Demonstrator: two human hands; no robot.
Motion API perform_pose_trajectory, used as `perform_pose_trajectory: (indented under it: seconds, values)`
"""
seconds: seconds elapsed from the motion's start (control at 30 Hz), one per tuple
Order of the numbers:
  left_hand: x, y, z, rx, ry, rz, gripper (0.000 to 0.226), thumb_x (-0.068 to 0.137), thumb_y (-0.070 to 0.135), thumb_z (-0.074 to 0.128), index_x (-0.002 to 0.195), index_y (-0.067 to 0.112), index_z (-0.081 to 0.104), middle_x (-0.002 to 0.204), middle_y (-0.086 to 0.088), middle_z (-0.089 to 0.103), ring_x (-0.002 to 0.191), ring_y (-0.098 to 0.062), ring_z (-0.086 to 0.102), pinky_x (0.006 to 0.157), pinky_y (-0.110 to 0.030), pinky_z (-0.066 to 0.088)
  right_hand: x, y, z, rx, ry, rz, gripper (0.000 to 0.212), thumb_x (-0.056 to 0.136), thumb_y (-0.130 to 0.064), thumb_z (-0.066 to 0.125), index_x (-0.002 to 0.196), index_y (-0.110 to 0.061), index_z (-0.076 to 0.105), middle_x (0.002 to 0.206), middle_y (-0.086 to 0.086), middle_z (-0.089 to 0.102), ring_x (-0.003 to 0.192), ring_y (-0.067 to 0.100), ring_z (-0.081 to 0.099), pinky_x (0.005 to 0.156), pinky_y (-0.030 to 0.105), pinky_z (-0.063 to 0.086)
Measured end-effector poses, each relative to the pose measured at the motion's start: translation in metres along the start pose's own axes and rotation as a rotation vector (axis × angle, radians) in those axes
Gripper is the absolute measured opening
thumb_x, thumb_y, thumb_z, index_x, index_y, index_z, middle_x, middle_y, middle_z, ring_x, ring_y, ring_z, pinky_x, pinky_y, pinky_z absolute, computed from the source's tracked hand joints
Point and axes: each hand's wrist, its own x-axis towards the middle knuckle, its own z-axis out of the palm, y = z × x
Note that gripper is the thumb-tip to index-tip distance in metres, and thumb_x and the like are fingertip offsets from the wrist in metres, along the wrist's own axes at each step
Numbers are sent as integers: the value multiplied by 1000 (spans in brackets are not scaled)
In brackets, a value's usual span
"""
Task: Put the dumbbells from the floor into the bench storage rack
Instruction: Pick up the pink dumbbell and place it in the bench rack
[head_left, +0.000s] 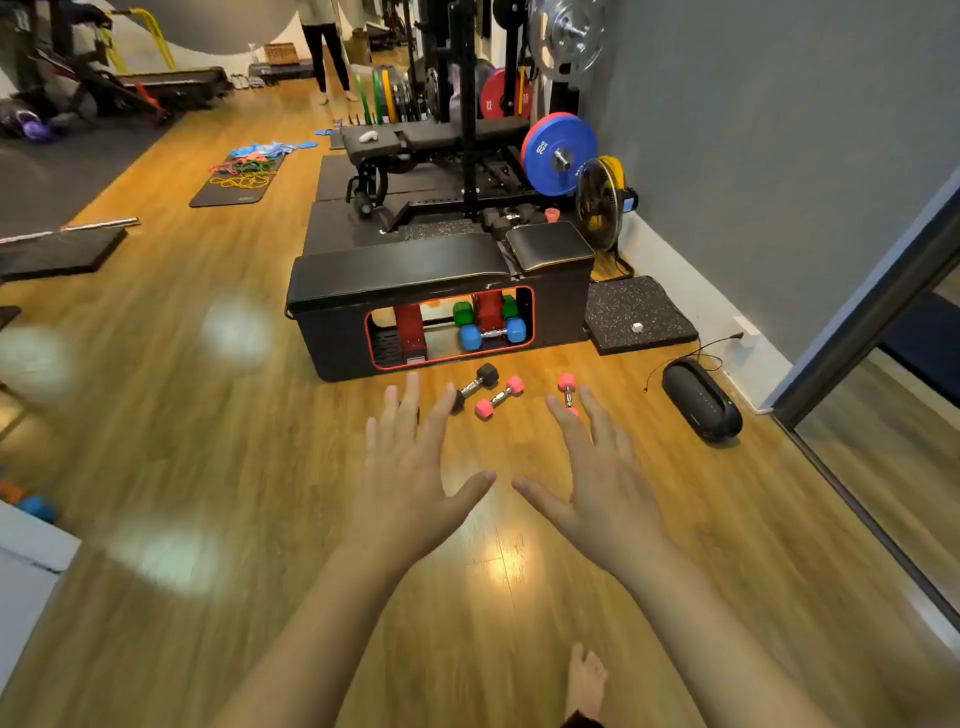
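Dumbbells lie on the wooden floor just in front of the bench storage rack: a black dumbbell and a pink dumbbell, both with long axes running diagonally from near-left to far-right, and a second pink dumbbell pointing roughly straight toward the bench, its near end partly hidden behind fingers. Inside the red-edged opening of the rack, a blue dumbbell lies crosswise and a green dumbbell sits behind it. Left hand and right hand are both spread, palms down, fingers apart, holding nothing, above the floor short of the dumbbells. A blue weight plate on the barbell beyond reads "20". A black speaker lies by the right wall; a speckled mat sits beside the bench. A bare foot shows at the bottom edge.
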Motion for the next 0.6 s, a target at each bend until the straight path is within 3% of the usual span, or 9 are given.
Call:
perform_pose_trajectory:
  seconds: [0.07, 0.17, 0.3, 0.6]
  values:
    - [17, 2, 16, 46, -39, 2, 94, 75, 85, 31, 150, 43, -6, 162, 6, -21, 149, -20, -20, 121, -51, 5, 20, 13, 9, -8, -35, 31, 92, 79, -78, 44, 151, -43, -2, 164, -4, -6, 150, 28, 7, 115, 48, 32]
    - [48, 6, 37, 52, -91, -37, 91, 76, 85, 28, 151, 42, -2, 161, 6, -22, 148, -20, -22, 122, -51, 4, 58, 41, 25, -9, -43, 55, 94, 77, -80, 44, 151, -43, -3, 163, -6, -9, 150, 26, 8, 111, 49, 38]
    - [99, 15, 54, 32, -145, -87, 88, 79, 81, 35, 152, 38, 10, 163, 6, -13, 149, -18, -19, 122, -48, 3, 115, 76, 40, 66, -73, 89, 91, 78, -78, 46, 151, -40, 8, 163, -8, -6, 149, 26, 11, 106, 49, 43]
    - [204, 54, 86, -99, -176, -145, 81, 82, 75, 43, 149, 33, 28, 164, 6, 6, 151, -15, -8, 123, -45, 9, 210, 164, 40, 162, -155, 132, 76, 84, -67, 52, 148, -35, 25, 161, -8, 8, 145, 19, 19, 106, 40, 39]
